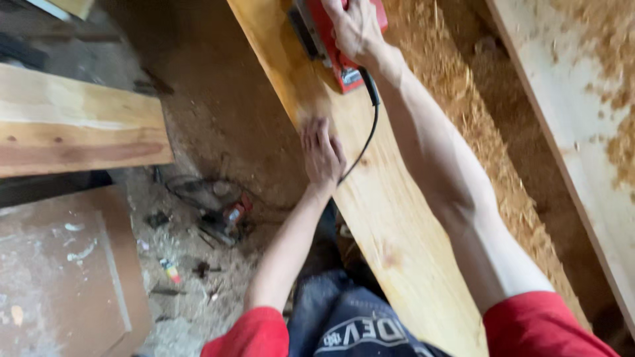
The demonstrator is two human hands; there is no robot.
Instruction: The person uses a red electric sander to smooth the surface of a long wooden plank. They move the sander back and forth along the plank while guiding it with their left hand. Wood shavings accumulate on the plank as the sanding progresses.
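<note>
A long pale wooden plank (pixel 390 218) runs diagonally under you, wood shavings (pixel 463 112) heaped beside it. Your right hand (pixel 357 30) is closed over a red electric sander (pixel 331 39) resting on the plank's far end, its black cord (pixel 372 125) trailing back. Your left hand (pixel 322 153) lies open, flat on the plank's edge.
</note>
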